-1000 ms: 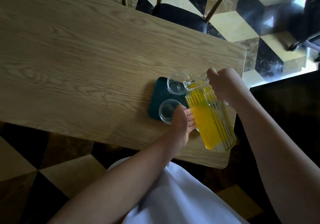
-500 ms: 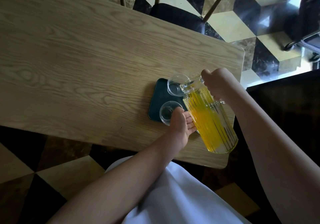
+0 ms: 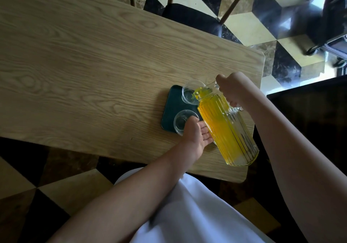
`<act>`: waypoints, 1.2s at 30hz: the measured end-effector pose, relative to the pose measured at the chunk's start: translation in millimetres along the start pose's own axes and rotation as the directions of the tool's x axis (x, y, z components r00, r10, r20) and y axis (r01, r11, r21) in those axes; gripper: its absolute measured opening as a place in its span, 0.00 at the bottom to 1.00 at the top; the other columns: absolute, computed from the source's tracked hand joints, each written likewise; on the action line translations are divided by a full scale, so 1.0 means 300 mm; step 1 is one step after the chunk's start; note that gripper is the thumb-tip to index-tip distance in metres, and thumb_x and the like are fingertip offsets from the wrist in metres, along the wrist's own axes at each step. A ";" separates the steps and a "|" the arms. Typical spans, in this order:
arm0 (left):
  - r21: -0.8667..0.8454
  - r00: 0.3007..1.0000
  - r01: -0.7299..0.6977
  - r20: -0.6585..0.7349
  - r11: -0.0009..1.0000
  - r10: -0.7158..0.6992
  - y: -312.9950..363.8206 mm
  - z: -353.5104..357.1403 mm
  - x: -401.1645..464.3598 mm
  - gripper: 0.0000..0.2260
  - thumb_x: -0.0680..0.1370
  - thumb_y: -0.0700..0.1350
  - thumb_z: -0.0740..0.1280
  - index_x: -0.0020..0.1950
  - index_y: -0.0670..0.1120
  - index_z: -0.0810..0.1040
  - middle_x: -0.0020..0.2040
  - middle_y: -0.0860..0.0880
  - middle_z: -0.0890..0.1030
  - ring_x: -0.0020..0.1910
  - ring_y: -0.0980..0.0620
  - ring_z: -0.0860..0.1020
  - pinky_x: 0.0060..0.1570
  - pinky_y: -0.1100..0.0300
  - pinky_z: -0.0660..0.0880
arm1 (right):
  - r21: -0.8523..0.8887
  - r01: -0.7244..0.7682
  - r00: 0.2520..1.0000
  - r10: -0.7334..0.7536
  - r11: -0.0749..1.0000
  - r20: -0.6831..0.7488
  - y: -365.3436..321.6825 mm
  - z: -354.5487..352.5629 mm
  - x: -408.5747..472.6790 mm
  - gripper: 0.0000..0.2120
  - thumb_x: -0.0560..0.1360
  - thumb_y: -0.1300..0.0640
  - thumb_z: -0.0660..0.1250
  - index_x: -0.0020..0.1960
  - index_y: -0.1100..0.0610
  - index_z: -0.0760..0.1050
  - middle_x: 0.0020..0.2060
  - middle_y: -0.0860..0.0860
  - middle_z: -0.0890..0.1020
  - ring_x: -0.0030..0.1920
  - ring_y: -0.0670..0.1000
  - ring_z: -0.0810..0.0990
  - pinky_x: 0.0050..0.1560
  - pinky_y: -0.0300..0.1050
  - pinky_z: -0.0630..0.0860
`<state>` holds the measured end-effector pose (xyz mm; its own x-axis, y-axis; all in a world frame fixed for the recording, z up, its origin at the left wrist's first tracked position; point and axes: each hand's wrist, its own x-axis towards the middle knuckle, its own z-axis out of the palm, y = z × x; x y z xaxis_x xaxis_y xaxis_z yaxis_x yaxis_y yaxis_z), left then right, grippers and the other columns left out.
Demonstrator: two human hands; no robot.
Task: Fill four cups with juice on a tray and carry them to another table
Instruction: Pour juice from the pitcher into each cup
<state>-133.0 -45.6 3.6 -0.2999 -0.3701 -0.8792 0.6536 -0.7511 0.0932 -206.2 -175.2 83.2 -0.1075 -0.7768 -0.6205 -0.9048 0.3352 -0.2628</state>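
Observation:
A dark green tray (image 3: 171,109) lies near the right end of the wooden table (image 3: 93,64). Two clear cups show on it: a far cup (image 3: 188,92) and a near cup (image 3: 181,122); the rest of the tray is hidden behind the pitcher. My right hand (image 3: 233,90) grips the handle of a ribbed glass pitcher (image 3: 227,130) of orange juice, tilted with its spout over the far cup. My left hand (image 3: 196,135) lies beside the near cup, palm up, fingers straight against the pitcher's side.
A wooden chair with a dark seat (image 3: 191,19) stands at the table's far side. The checkered floor (image 3: 262,26) lies beyond, with a wheeled dark object (image 3: 330,26) at the top right. A dark surface (image 3: 309,120) borders the table's right end.
The pitcher has tipped further toward the far cup, and juice has run up into its neck and spout. My left hand stays by the near cup.

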 end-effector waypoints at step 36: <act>-0.090 0.999 0.017 0.046 0.996 -0.013 -0.039 0.036 -0.040 0.27 0.82 0.48 0.49 0.79 0.36 0.57 0.78 0.34 0.61 0.77 0.36 0.61 0.75 0.43 0.58 | -0.021 0.009 1.000 -0.009 1.000 0.018 0.002 -0.010 -0.017 0.18 0.81 0.49 0.57 0.35 0.55 0.67 0.31 0.53 0.72 0.28 0.53 0.70 0.30 0.45 0.70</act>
<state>-144.4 -38.3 18.2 -0.3401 -0.3852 -0.8579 0.7080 -0.7053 0.0359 -207.4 -172.6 88.4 -0.0923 -0.7701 -0.6312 -0.9143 0.3167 -0.2527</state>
